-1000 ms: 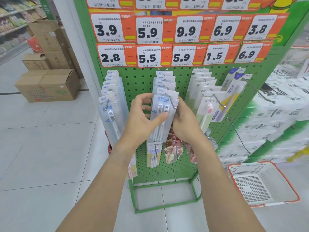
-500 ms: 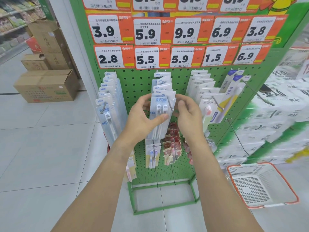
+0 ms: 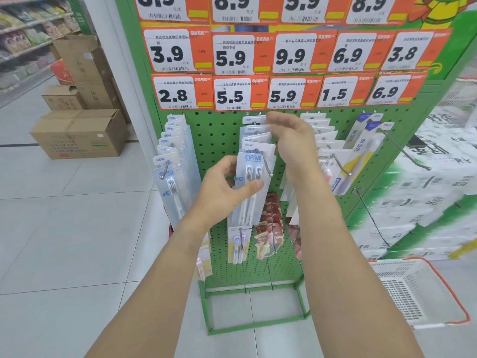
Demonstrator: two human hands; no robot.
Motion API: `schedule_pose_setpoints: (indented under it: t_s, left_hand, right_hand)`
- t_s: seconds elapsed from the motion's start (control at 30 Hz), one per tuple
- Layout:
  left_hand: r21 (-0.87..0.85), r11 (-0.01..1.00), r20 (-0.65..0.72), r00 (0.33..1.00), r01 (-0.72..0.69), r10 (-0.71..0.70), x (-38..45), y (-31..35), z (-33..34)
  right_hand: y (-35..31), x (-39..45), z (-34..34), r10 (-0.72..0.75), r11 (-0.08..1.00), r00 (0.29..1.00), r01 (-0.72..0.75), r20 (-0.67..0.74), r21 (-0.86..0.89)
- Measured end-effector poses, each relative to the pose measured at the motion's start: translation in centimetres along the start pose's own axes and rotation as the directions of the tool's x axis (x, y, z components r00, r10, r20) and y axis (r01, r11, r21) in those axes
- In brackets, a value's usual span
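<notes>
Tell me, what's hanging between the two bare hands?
Head view: clear plastic toothbrush packs on a silver wire hook, between the left hand and right hand.

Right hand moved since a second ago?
Yes. The right hand rose from beside the front toothbrush pack to just under the lower 5.9 price tag.

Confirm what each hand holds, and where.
Left hand grips the front toothbrush pack mid-height, thumb across its face. Right hand touches tops of rear packs; hold unclear.

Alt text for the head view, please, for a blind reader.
The left hand grips the front toothbrush pack on a green pegboard rack; the right hand touches the packs behind it. Orange price tags hang above.
</notes>
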State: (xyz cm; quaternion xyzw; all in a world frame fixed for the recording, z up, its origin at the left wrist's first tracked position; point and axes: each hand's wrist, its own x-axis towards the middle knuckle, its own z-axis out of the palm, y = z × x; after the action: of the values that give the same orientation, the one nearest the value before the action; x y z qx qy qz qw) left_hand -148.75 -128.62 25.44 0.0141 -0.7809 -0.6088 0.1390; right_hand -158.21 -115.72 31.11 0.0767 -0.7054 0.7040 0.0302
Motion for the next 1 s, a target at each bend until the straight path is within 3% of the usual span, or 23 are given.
schedule_pose_setpoints:
  t_s: [0.2, 0.4, 0.6, 1.0]
  left_hand:
    - [-0.019, 1.000, -0.002, 1.000, -0.009, 0.009, 0.0, -0.1, -0.1]
    - [-0.025, 1.000, -0.013, 1.000, -0.007, 0.007, -0.1, -0.1, 0.0]
    - [-0.022, 1.000, -0.028, 0.999, -0.017, 0.016, 0.0, -0.1, 0.3]
    - [-0.018, 1.000, -0.069, 0.997, -0.024, 0.023, -0.1, -0.4, 0.5]
  right_hand:
    - [0.4, 0.8, -0.3, 0.027, 0.999, 0.999, -0.025, 0.040, -0.035]
    - [0.3, -0.2, 0.1, -0.164, 0.979, 0.985, 0.157, -0.046, -0.127]
    - [-0.3, -1.1, 0.1, -0.257, 0.948, 0.960, 0.228, -0.114, -0.221]
    - [-1.0, -2.6, -0.4, -0.431, 0.757, 0.899, 0.311, -0.082, -0.574]
